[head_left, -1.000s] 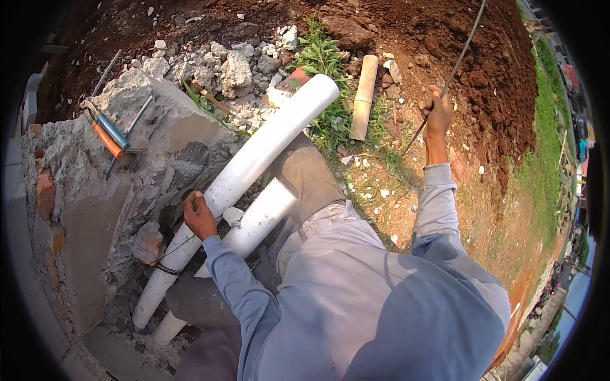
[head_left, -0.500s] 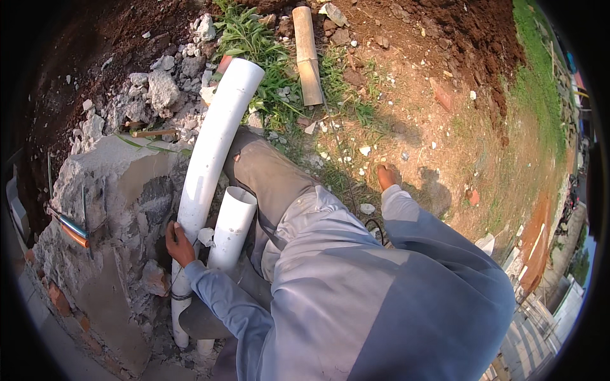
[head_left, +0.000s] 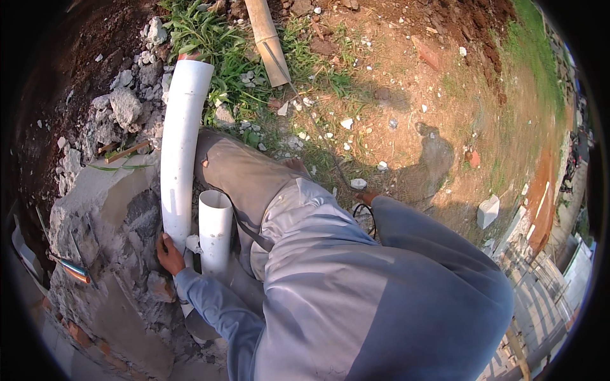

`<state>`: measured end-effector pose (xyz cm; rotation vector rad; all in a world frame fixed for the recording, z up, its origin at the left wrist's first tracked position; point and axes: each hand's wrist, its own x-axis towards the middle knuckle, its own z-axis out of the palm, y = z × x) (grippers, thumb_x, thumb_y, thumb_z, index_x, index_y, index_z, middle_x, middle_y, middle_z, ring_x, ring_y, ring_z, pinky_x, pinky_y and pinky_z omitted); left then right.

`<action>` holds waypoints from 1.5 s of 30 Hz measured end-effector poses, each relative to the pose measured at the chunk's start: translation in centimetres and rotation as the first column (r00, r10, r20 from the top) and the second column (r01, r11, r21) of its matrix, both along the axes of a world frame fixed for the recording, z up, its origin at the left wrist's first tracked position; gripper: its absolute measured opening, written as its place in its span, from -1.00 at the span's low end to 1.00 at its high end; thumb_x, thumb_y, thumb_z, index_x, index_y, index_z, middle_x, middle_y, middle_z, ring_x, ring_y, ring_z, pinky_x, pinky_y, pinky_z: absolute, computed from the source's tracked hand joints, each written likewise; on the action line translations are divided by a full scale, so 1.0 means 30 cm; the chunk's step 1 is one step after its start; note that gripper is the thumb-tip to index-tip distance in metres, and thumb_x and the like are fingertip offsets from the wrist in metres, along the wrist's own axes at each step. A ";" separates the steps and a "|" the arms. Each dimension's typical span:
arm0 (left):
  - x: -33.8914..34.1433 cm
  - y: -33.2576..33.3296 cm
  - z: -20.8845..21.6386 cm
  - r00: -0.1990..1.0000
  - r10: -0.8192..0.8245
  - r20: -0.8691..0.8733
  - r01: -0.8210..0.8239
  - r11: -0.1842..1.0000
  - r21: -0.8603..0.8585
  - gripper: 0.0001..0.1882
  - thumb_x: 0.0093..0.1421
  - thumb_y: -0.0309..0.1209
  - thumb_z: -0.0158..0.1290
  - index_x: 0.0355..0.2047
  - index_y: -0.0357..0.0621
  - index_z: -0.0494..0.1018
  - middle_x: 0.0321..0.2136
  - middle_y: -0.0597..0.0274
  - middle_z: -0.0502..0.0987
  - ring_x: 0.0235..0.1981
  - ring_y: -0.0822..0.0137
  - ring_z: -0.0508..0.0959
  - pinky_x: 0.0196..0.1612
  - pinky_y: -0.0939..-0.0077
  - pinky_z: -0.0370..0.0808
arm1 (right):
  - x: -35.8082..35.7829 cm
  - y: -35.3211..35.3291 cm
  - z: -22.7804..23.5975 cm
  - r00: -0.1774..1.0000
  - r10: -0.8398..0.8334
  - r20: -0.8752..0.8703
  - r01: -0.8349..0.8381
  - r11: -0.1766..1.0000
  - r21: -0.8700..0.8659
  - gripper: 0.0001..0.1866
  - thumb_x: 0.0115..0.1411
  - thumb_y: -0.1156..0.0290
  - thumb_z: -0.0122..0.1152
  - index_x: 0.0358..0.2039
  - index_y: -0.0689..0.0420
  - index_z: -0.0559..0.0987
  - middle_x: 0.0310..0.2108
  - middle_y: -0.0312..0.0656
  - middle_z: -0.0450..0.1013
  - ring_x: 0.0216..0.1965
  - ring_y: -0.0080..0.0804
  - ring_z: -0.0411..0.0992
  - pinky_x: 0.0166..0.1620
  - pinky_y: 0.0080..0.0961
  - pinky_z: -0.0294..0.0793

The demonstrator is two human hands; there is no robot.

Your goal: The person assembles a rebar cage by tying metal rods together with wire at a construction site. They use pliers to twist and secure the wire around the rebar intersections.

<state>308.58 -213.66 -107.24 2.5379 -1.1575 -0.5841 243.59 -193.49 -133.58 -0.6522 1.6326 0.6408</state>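
My right hand [head_left: 365,197] had come down off the thin dark rod [head_left: 305,108] onto the dirt; its fingers were hidden, so I couldn't tell their state. My left hand [head_left: 169,253] gripped the long white plastic pipe [head_left: 180,143] low down, beside the short white pipe stub [head_left: 215,233]. Broken grey concrete [head_left: 101,209] crowded the left; open ground lay right.

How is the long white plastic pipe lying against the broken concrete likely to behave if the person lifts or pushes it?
The long white pipe looks rigid, so it probably stays straight. It appears hollow, so likely light for its length. Being round and smooth, it may roll or slip off the rubble unless the left hand steadies it.
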 end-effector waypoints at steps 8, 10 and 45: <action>0.003 -0.008 -0.002 1.000 0.000 -0.013 -0.001 1.000 -0.017 -0.51 0.26 -0.13 0.02 -0.03 -0.34 0.48 -0.08 -0.07 0.54 -0.09 0.11 0.51 0.02 0.30 0.39 | 0.146 -0.232 0.181 0.975 -0.060 -0.214 0.064 0.998 0.010 -0.45 0.12 0.05 0.12 0.00 0.18 0.46 0.04 0.10 0.39 0.08 -0.03 0.38 0.11 -0.25 0.35; -0.019 -0.012 0.026 1.000 0.015 0.013 -0.015 1.000 0.022 -0.50 0.24 -0.12 0.03 -0.03 -0.33 0.48 -0.06 -0.12 0.53 -0.04 0.04 0.51 0.05 0.28 0.38 | 0.180 -0.312 0.266 0.883 -0.014 -0.469 -0.064 0.987 -0.150 -0.58 0.11 0.17 0.14 -0.11 0.19 0.52 -0.06 0.08 0.47 0.01 -0.05 0.45 0.05 -0.27 0.42; -1.853 1.397 -0.502 -0.501 0.865 0.033 -0.788 -0.471 0.398 -0.52 0.14 -0.11 0.04 0.01 -0.07 0.45 -0.13 -0.06 0.57 -0.04 0.03 0.53 -0.02 0.19 0.44 | 1.929 -1.160 0.820 -0.183 0.981 -0.068 -0.409 -0.138 -0.902 -0.17 0.29 -0.29 -0.28 0.17 0.27 0.38 0.10 0.18 0.37 0.17 0.06 0.30 0.20 -0.30 0.23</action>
